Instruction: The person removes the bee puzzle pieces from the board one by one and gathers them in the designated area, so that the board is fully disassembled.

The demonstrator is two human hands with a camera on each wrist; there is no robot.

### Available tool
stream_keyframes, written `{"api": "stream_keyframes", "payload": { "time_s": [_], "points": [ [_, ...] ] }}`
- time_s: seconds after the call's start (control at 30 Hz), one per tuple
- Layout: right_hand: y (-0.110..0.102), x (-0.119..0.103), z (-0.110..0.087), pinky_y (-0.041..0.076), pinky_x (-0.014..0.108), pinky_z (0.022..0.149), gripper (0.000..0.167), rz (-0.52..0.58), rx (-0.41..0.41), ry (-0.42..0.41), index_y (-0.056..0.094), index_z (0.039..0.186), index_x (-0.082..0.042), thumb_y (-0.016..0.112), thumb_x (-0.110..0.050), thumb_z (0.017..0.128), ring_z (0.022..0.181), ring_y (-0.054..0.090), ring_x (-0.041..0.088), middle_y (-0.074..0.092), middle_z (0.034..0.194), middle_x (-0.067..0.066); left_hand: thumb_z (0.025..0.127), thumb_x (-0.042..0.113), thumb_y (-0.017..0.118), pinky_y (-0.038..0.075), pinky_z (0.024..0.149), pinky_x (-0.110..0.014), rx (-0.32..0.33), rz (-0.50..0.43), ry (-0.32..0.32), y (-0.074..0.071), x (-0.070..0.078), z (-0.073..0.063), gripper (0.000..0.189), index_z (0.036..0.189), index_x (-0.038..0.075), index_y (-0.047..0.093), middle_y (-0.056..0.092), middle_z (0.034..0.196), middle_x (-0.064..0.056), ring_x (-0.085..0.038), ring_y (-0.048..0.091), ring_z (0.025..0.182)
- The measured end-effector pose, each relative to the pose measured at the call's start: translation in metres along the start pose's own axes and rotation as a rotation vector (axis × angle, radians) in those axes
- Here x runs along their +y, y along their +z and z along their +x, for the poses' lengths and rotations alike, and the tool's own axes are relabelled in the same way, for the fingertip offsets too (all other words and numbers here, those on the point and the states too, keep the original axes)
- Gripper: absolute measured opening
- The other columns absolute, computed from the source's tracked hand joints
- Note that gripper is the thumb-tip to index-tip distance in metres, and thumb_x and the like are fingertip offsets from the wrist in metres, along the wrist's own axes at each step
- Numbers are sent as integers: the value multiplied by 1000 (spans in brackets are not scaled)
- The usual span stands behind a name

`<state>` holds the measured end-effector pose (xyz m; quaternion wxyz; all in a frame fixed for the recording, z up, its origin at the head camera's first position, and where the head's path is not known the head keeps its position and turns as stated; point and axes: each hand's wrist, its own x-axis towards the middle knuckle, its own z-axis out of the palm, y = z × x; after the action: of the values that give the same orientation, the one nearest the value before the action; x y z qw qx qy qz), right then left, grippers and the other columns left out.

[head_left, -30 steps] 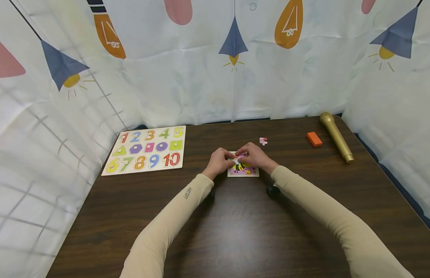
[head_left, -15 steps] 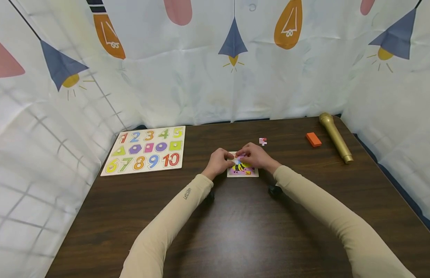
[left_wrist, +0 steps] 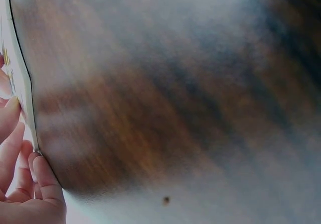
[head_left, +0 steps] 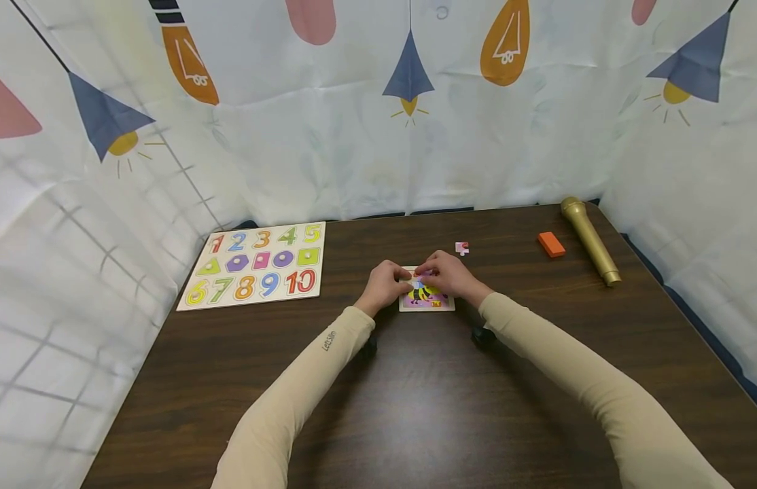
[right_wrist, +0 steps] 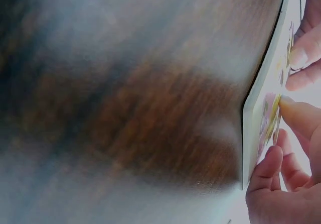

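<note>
A small bee jigsaw puzzle [head_left: 424,299] in a pale board lies flat at the table's middle. My left hand [head_left: 383,285] holds the board's left side with bent fingers, its thumb on the face of the puzzle. From the right, my right hand [head_left: 450,275] reaches over the upper part and pinches a puzzle piece [right_wrist: 273,111] low against the board. The board's pale edge [left_wrist: 25,93] shows beside the left fingers in the left wrist view. Both hands partly hide the top of the puzzle. One loose pink puzzle piece [head_left: 462,248] lies behind the right hand.
A number and shape board [head_left: 274,296] lies at the back left of the dark wooden table [head_left: 409,421]. At the back right are an orange block [head_left: 551,244] and a gold microphone [head_left: 591,241]. A printed white curtain [head_left: 354,156] encloses the table's back and sides.
Both hands stay at the puzzle, with only very slight finger motion on the right. The whole head view has drifted a little; the objects keep their places.
</note>
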<state>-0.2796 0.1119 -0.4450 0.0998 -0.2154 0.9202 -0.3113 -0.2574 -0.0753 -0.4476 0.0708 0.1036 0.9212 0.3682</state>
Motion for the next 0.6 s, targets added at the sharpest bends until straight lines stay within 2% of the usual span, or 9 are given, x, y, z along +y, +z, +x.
{"api": "stream_keyframes", "payload": {
  "time_s": [0.4, 0.6],
  "points": [
    [2, 0, -2, 45, 38, 83, 25, -21, 10, -45, 73, 117, -9, 66, -17, 94, 99, 49, 24, 58, 108, 9, 87, 14, 74, 45, 95, -39, 3, 10, 2, 0, -2, 1, 23, 106, 2, 75, 59, 110, -8, -24, 53, 105],
    [3, 2, -2, 45, 37, 83, 24, -14, 20, -36, 73, 116, -10, 66, -17, 94, 99, 49, 23, 58, 109, 8, 87, 14, 74, 45, 95, -39, 3, 9, 3, -1, 0, 0, 22, 105, 2, 75, 59, 111, -9, -24, 53, 105]
  ]
}}
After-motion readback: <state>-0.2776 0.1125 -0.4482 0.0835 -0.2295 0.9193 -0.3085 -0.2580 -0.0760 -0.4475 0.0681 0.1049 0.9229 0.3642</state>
